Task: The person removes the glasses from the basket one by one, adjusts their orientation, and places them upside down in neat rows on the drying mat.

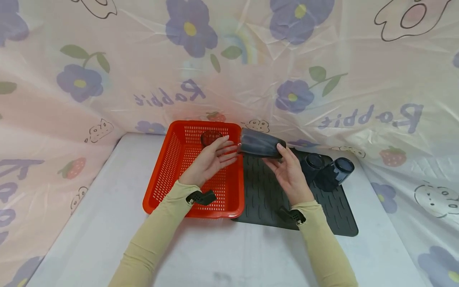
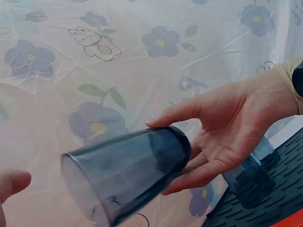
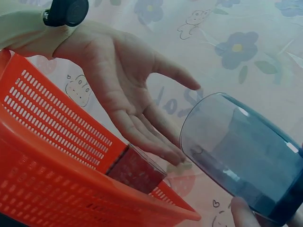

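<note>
A translucent blue-grey tumbler (image 1: 261,143) lies tilted on its side in the air, with its mouth toward the left. My right hand (image 1: 288,175) grips it by the base, thumb on one side and fingers on the other, as the left wrist view shows. Close to the rim is my left hand (image 1: 209,161), palm turned up and fingers stretched out; in the right wrist view its fingertips (image 3: 175,158) come near the glass without curling round it. Below the left hand stands a red perforated basket (image 1: 238,195). A dark, reddish-looking glass (image 1: 211,138) sits at its back.
A dark ridged drying mat (image 1: 259,195) lies right of the basket, partly hidden by the right arm. Two blue tumblers (image 1: 312,161) (image 1: 336,173) stand near its back right. A white table (image 1: 107,207) bears everything, and a printed curtain (image 1: 244,91) hangs behind.
</note>
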### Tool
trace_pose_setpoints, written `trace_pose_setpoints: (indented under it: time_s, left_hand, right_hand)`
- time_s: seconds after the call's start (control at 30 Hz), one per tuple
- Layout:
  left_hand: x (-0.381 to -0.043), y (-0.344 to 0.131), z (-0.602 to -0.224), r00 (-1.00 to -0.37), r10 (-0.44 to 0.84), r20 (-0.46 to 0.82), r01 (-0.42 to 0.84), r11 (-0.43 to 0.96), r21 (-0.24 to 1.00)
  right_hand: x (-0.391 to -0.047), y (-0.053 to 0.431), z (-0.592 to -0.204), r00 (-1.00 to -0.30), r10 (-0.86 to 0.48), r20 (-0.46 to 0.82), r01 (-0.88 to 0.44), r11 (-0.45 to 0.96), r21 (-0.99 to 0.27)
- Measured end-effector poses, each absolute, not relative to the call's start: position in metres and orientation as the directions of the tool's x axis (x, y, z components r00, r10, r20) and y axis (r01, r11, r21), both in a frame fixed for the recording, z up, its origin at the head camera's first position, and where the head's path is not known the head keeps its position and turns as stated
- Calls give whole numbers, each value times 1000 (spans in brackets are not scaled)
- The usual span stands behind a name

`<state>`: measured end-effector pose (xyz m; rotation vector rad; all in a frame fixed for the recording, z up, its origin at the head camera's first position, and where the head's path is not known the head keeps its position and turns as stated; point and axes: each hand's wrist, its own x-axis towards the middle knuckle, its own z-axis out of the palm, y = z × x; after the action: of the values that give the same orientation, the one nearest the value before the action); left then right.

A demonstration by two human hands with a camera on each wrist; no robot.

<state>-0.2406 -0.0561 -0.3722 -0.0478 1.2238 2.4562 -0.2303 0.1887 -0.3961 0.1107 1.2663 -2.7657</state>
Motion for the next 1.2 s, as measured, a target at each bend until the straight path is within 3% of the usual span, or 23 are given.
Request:
trace_pose_setpoints:
  time_s: [0.2, 0.53, 0.9, 1.2]
  left_hand:
    - [-238, -66, -367, -907, 369, -201, -390, -560, 731]
    - [-235, -93, -359, -894, 420, -154, -370, -501, 782]
    - [-243, -115, -353, -860, 490, -139, -386, -450, 805]
    - [-248, -132, -354, -881, 443, -169, -373, -428, 823]
  right_hand:
    - [-228, 199, -392, -989, -43, -142, 136, -651, -747]
    - [-224, 217, -393, -988, 3, -157, 125, -589, -798]
    - [-221, 227, -393, -987, 9, -159, 120, -616, -779]
    - [-221, 235, -392, -990, 50, -132, 79, -575, -814]
